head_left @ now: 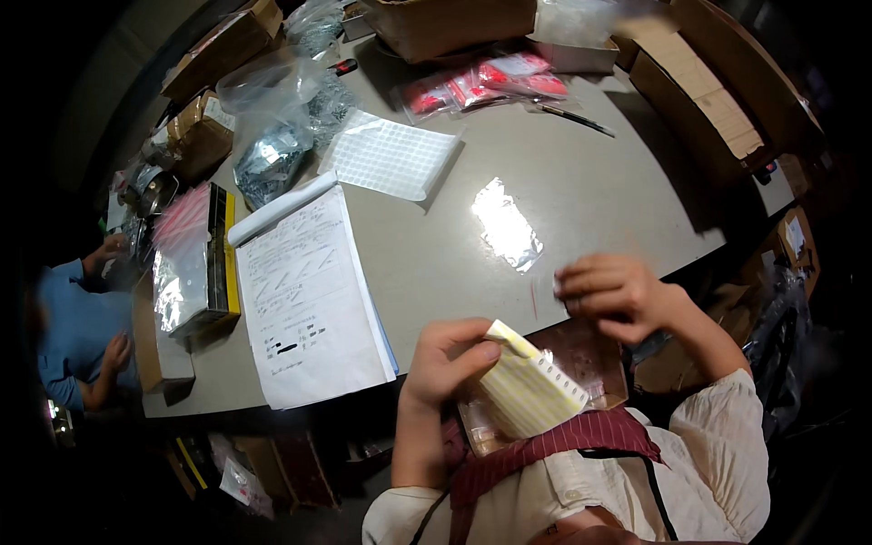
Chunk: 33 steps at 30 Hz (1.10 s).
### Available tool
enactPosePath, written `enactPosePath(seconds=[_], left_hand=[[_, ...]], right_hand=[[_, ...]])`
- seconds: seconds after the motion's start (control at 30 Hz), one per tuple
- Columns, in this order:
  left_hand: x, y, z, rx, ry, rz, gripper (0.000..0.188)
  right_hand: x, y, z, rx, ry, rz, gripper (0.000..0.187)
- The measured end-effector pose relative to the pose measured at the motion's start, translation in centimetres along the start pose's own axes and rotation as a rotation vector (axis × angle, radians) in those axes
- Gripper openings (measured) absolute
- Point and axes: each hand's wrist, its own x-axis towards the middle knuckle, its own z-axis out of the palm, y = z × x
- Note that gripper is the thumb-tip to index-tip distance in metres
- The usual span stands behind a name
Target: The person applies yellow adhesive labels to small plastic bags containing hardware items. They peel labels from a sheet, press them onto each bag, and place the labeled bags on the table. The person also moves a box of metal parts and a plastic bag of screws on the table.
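Note:
My left hand (454, 361) pinches the upper edge of a yellow-and-white striped sheet of labels (531, 391) between thumb and fingers. One column of small printed labels runs along the sheet's right side, and its top corner folds over. My right hand (618, 295) hovers over the table's front edge with its fingers curled together. A tiny pale bit shows at its fingertips, slightly blurred. Just left of those fingertips lies a clear zip bag (534, 298) with a red line. Farther up the table rests a shiny clear plastic bag (507, 225).
An open cardboard box (614, 356) sits below the sheet, against my apron. Left of it lies a written notepad (313, 300); beyond are a sticker sheet (391, 154), red packets (481, 86) and a pen (574, 118). A co-worker in blue (86, 327) is at the far left.

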Motion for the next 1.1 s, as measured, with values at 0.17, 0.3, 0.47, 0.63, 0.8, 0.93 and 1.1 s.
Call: enactPosePath(seconds=[0.17, 0.3, 0.47, 0.63, 0.8, 0.93, 1.1], left_hand=[[0.3, -0.2, -0.2, -0.059, -0.008, 0.037, 0.025], [0.8, -0.7, 1.2, 0.202, 0.214, 0.143, 0.024], [1.1, -0.9, 2.1, 0.236, 0.354, 0.213, 0.024], [1.5, -1.0, 1.7, 0.209, 0.31, 0.167, 0.023], [1.7, -1.7, 1.5, 0.263, 0.328, 0.13, 0.021], [1.7, -2.2, 1.7, 0.235, 0.354, 0.18, 0.021], [1.9, -2.5, 1.4, 0.239, 0.332, 0.179, 0.021]], right_hand=[[1.4, -1.6, 0.8, 0.248, 0.186, 0.185, 0.02], [5.3, -2.9, 0.6, 0.315, 0.176, 0.38, 0.029], [6.4, -2.6, 2.8, 0.14, 0.262, 0.283, 0.027], [6.5, -3.1, 3.7, -0.03, 0.303, 0.191, 0.023], [6.5, -2.9, 3.7, 0.033, 0.29, 0.193, 0.018], [6.3, -2.5, 3.0, 0.162, 0.279, 0.257, 0.018], [6.6, -2.3, 2.4, 0.151, 0.301, 0.254, 0.021]])
